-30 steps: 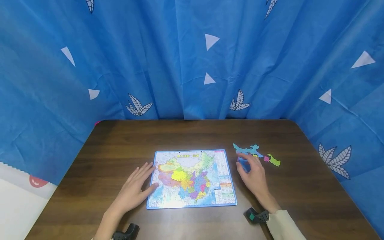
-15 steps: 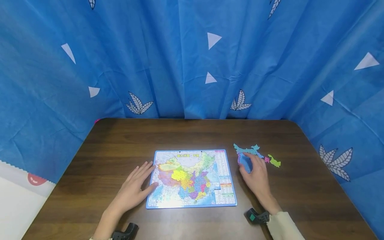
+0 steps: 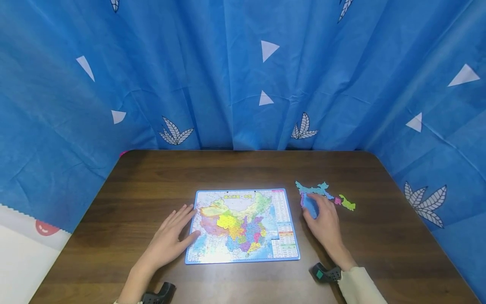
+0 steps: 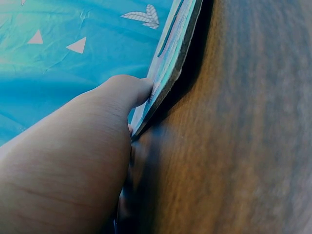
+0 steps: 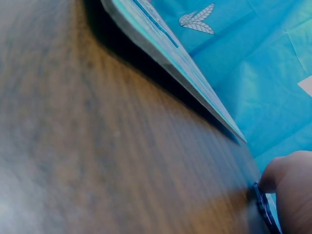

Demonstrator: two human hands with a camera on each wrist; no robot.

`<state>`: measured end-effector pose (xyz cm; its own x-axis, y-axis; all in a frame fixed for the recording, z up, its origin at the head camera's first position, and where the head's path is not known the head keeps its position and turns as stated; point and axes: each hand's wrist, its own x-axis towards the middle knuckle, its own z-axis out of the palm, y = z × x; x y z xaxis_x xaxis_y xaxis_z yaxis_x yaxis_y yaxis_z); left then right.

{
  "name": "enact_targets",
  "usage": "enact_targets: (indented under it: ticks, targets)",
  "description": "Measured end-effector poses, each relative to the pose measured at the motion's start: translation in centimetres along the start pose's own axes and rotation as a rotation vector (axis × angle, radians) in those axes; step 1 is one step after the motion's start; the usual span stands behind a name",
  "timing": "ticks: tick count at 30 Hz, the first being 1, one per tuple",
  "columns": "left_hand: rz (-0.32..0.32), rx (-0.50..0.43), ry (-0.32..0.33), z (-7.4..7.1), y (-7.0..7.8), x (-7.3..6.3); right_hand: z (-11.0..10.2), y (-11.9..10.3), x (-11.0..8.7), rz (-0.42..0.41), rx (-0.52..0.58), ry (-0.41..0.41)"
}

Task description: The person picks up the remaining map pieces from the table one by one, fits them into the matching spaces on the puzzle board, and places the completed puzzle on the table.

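A map puzzle board with a blue rim lies on the table. My left hand rests at its left side, fingers spread and fingertips on the edge; in the left wrist view the thumb lies on the board's face. Right of the board, my right hand curls thumb and fingers round a blue puzzle piece, partly hidden by the fingers. The right wrist view has the thumb against the edge of this thin piece.
Behind the right hand lie a long teal puzzle piece, a small pink piece and a green piece. A purple piece sits beside the blue one. A blue curtain hangs along the back of the table.
My right hand has shifted slightly right, its thumb and fingers coming round the blue puzzle piece, then stayed there. My left hand has held still on the board.
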<state>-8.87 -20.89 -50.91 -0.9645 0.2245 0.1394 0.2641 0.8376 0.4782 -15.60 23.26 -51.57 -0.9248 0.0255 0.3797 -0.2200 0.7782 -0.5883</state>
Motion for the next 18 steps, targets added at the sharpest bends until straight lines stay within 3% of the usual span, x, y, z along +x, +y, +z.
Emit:
enact_targets:
  ticks: [9,18]
  targets:
    - [-0.021,0.006,-0.017,0.29,-0.31,0.06,-0.02,0.24,-0.22,0.013,-0.012,0.004]
    - [-0.001,0.001,0.008,0.15,-0.05,0.00,-0.57,0.99,0.21,-0.007,-0.020,0.067]
